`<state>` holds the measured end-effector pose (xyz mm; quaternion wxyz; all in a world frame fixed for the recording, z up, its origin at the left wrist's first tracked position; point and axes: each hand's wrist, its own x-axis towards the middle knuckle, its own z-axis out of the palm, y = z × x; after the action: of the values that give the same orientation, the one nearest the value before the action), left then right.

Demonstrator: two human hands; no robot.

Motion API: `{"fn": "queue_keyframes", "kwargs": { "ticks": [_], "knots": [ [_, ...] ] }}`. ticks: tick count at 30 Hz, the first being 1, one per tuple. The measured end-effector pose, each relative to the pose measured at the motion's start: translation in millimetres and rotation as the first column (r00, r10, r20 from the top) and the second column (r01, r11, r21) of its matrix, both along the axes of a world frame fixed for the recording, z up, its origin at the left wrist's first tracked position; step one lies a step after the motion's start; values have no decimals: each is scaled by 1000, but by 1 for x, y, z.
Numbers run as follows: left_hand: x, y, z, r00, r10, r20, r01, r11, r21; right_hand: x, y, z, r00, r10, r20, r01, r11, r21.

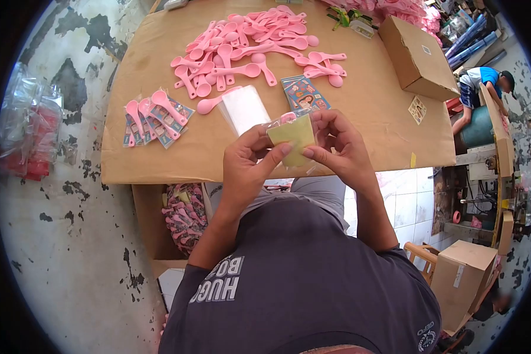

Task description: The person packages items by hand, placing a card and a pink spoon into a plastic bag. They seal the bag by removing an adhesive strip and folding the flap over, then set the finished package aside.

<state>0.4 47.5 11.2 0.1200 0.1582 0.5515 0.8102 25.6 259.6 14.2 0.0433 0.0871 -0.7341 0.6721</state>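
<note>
My left hand (251,162) and my right hand (342,147) are closed on opposite sides of a plain yellow card in a clear plastic bag (293,137), thumbs on its near face. A bit of pink shows at the bag's top; the rest of that pink thing is hidden. Just beyond my left hand lies a stack of clear plastic bags (245,107), with a pink spoon (209,105) partly beneath it. Printed blue cards (305,93) lie beyond my right hand. Farther left are packed spoons with cards (153,118).
A large pile of pink spoons (242,44) covers the table's far part. On the right stand a cardboard box (418,59) and a small sticker (417,110). Below the table is a bag of packed spoons (184,217). Another person (484,79) bends at the far right.
</note>
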Motion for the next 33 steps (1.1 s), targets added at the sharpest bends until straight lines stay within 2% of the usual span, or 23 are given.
{"fn": "queue_keyframes", "kwargs": {
  "ticks": [2,4,7,9,10,11,12,13,14,15,16,17,18,20,22,24,25,27,28,29,30,31,33],
  "knots": [
    [-3,-3,-4,1000,22,-16,-22,1000,-12,2,5,-3,998,21,53,-22,1000,21],
    [-3,-10,-6,998,59,-30,-60,998,-37,5,17,-4,997,21,77,-34,985,169],
    [-9,-21,-6,985,136,-106,-140,989,-35,13,29,-2,993,-98,70,91,992,90],
    [-20,-32,-3,861,290,-418,-334,942,-33,16,53,3,998,-65,-5,65,996,68],
    [-25,-45,-5,784,335,-523,-447,889,-101,16,63,0,989,-68,-130,77,995,67],
    [-32,-56,-6,723,385,-574,-517,852,-79,16,74,-6,989,-64,-131,72,996,61],
    [-39,-67,-5,655,428,-622,-581,812,-54,17,86,-14,975,-108,-193,102,994,-39],
    [-47,-80,-2,653,426,-626,-583,810,-58,18,94,-19,956,-158,-248,126,982,-140],
    [-54,-93,1,549,381,-744,-678,723,-131,20,98,-20,956,-159,-248,125,981,-146],
    [-58,-105,3,444,305,-842,-766,616,-180,23,102,-20,955,-203,-219,147,958,-245],
    [-60,-117,4,445,301,-843,-765,617,-184,25,105,-20,952,-245,-184,172,924,-341],
    [-61,-129,3,492,133,-860,-821,399,-408,25,106,-21,951,-249,-181,176,922,-345],
    [-63,-136,1,563,-23,-826,-819,123,-561,25,107,-21,940,-291,-179,231,927,-297],
    [-61,-139,-5,562,-2,-827,-820,127,-558,25,106,-19,922,-343,-180,294,922,-251],
    [-56,-135,-8,564,18,-826,-819,141,-556,25,96,-15,829,-549,-104,550,835,-18],
    [-42,-110,4,682,365,-634,-731,338,-593,21,92,-16,816,-571,-89,573,820,-13],
    [-41,-102,-2,700,355,-620,-714,373,-592,20,92,-16,801,-593,-81,594,804,-10],
    [-41,-78,-18,688,403,-603,-679,652,-338,13,81,-15,811,-568,-136,565,822,-68],
    [-35,-62,-21,771,357,-527,-572,752,-327,10,73,-11,822,-550,-146,542,835,-91],
    [-29,-43,-20,785,343,-515,-545,778,-312,8,63,-8,838,-523,-158,509,852,-119],
    [-21,-21,-15,911,211,-355,-322,901,-292,6,54,-5,832,-526,-177,513,851,-114],
    [-14,-4,-9,978,49,-201,-97,967,-235,2,44,-3,832,-519,-193,506,855,-116],
    [-5,19,-1,977,-168,-131,125,949,-288,0,30,0,831,-519,-201,508,855,-107]
  ]
}}
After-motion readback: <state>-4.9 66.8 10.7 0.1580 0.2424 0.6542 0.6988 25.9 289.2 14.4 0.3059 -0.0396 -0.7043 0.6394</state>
